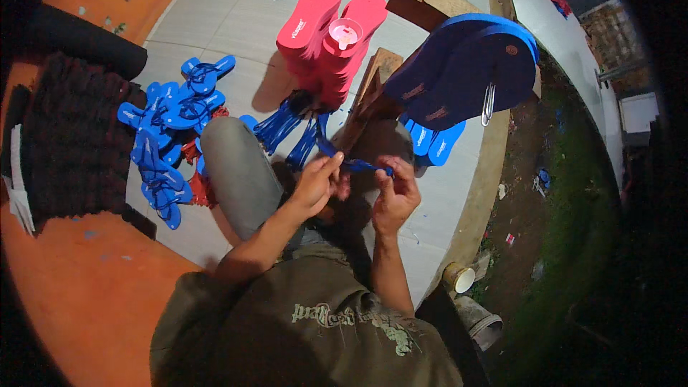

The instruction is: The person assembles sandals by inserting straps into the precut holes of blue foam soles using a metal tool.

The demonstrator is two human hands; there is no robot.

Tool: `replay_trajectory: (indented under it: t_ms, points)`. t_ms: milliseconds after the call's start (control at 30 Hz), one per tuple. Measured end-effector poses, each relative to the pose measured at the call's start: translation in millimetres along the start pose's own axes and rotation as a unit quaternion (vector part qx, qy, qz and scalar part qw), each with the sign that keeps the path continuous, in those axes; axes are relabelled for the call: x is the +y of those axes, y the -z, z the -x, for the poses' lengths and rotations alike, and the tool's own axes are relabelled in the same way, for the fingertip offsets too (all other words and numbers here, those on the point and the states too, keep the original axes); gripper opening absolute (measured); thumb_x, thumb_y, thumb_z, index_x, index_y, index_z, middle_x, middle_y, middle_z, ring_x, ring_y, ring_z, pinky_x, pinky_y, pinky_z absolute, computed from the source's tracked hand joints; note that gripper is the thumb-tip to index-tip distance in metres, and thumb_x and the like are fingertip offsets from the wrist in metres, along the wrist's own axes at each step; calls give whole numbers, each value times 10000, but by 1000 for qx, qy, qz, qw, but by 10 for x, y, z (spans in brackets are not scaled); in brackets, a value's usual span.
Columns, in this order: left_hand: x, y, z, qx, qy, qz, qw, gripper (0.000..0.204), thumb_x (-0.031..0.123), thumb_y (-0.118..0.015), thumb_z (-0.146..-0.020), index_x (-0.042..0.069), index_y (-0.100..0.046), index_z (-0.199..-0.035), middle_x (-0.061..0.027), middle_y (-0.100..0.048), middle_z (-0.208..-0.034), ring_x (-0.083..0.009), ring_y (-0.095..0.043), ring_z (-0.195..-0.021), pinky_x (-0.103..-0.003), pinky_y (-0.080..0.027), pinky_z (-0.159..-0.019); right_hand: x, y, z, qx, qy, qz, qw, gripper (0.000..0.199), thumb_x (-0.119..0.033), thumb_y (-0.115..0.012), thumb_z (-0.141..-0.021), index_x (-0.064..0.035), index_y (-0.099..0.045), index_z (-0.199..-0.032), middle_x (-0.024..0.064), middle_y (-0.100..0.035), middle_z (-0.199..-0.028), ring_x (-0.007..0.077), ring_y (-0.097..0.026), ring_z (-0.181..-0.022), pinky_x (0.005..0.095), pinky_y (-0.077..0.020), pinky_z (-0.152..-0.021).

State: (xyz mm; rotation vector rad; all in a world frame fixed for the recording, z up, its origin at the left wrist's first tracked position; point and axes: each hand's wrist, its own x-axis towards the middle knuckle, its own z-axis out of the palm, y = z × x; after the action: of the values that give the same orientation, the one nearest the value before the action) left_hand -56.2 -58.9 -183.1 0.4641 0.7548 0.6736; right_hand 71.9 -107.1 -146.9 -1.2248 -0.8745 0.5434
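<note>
My left hand (317,185) and my right hand (396,197) are both closed on a blue flip-flop strap (356,165), stretched between them above my lap. Just beyond my left hand, a bundle of blue straps (285,127) lies on the tiles. Ahead and to the right of my hands, dark-bottomed blue flip-flop soles (459,75) rest tilted on a wooden stand (374,93). A bent metal wire piece (488,105) hangs at their lower edge. More blue soles (436,145) lie below them.
Stacks of pink-red soles (309,21) stand ahead, with a small round tub (345,33) on top. Strapped blue flip-flops (168,123) pile up at left, near a dark mat (75,140). Beyond the right floor edge (476,208) are soil and a bucket (459,277).
</note>
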Motion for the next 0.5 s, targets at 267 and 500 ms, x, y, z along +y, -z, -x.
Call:
replay_trajectory:
  t_ms: [267, 500]
  points:
    - [-546, 687, 11, 30, 68, -507, 859, 503, 455, -498, -825, -18, -564, -666, -135, -593, -610, -190, -575, -496, -320, -456, -468, -776, 390, -612, 10, 78, -141, 987, 40, 45, -564, -769, 17, -553, -796, 112, -584, -761, 183, -586, -714, 272, -477, -685]
    - [-591, 605, -63, -24, 3, -698, 715, 542, 459, -496, -811, -59, -581, -675, -225, -580, -630, -381, -579, -677, -463, -433, -673, -1222, 289, -918, -17, 27, -11, 999, 70, 14, -576, -785, 24, -568, -853, 74, -575, -839, 107, -537, -765, 217, -431, -690]
